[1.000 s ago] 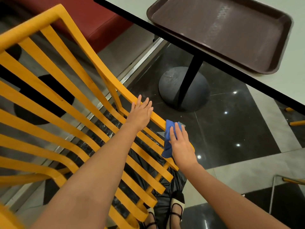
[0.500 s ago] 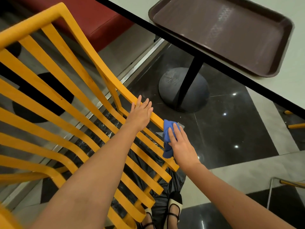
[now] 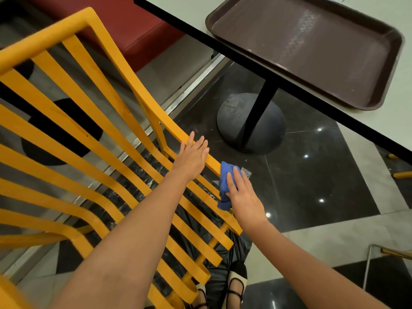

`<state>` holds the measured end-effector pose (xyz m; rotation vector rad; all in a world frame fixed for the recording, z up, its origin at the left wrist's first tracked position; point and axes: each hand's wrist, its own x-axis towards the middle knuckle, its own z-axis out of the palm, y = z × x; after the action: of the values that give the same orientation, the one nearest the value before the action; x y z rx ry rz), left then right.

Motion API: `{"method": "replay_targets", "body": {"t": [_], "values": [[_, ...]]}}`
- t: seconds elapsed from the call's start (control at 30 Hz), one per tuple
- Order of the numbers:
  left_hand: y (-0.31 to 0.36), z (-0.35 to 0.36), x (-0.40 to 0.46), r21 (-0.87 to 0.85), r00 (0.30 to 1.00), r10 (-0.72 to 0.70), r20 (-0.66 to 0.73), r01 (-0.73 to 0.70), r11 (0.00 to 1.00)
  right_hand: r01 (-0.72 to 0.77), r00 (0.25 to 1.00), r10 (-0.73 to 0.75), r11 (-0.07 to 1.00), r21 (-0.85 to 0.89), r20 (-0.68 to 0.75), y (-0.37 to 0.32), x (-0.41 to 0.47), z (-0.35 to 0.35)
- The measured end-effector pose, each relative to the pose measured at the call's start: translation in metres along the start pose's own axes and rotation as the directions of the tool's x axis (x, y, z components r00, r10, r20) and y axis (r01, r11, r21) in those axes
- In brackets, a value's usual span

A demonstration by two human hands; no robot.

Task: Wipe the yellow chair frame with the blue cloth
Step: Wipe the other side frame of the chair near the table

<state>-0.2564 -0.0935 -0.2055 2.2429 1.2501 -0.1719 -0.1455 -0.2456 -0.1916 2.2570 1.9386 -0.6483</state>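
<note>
I see my right hand [image 3: 244, 197] pressing the blue cloth [image 3: 225, 186] flat-fingered on the yellow chair frame [image 3: 124, 90], my left hand [image 3: 191, 158] resting open-fingered at ten o'clock.

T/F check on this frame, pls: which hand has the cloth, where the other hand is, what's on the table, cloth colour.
1. The right hand presses the blue cloth against the yellow chair frame. True.
2. The left hand hangs free of the frame. False: it rests flat on the frame's outer rail.
3. A brown tray lies on the table. True.
4. The tray holds dishes. False: nothing shows in it.
5. The cloth is red. False: blue.
</note>
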Motion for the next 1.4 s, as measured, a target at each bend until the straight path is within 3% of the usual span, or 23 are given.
{"method": "replay_targets", "body": {"t": [0.17, 0.37, 0.57, 0.7, 0.87, 1.0, 1.17, 1.4], "values": [[0.001, -0.001, 0.0, -0.001, 1.0, -0.006, 0.002, 0.006, 1.0, -0.055, 0.998, 0.054, 0.998, 0.018, 0.016, 0.004, -0.008, 0.004], [0.001, 0.0, 0.001, -0.009, 1.0, -0.018, 0.0, 0.018, 1.0, 0.022, 1.0, -0.022, 1.0, -0.015, 0.011, -0.023, 0.024, -0.019], [0.0, 0.003, 0.001, -0.005, 1.0, -0.015, -0.026, 0.015, 1.0, 0.001, 0.974, 0.027, 0.992, 0.123, -0.223, 0.008, -0.005, 0.028], [-0.001, 0.004, 0.001, -0.023, 0.999, -0.019, -0.037, 0.019, 1.0, 0.052, 0.964, 0.014, 0.969, 0.241, -0.264, 0.033, -0.025, 0.055], [0.001, 0.006, 0.0, -0.043, 0.999, -0.016, -0.05, 0.014, 0.999, 0.001, 0.945, 0.094, 0.956, 0.293, -0.312, 0.031, -0.024, 0.063], [0.001, 0.005, 0.0, -0.044, 0.999, -0.029, -0.04, 0.027, 0.999, -0.086, 0.97, 0.113, 0.988, 0.13, -0.214, 0.008, -0.01, 0.034], [0.003, 0.002, 0.002, -0.028, 0.999, -0.044, -0.013, 0.044, 0.999, 0.019, 0.996, -0.028, 0.994, -0.105, -0.087, -0.024, 0.026, -0.006], [0.002, 0.001, 0.0, -0.062, 0.999, -0.029, -0.018, 0.028, 0.998, 0.008, 1.0, -0.008, 1.0, -0.004, -0.018, 0.005, -0.011, -0.001]]}}
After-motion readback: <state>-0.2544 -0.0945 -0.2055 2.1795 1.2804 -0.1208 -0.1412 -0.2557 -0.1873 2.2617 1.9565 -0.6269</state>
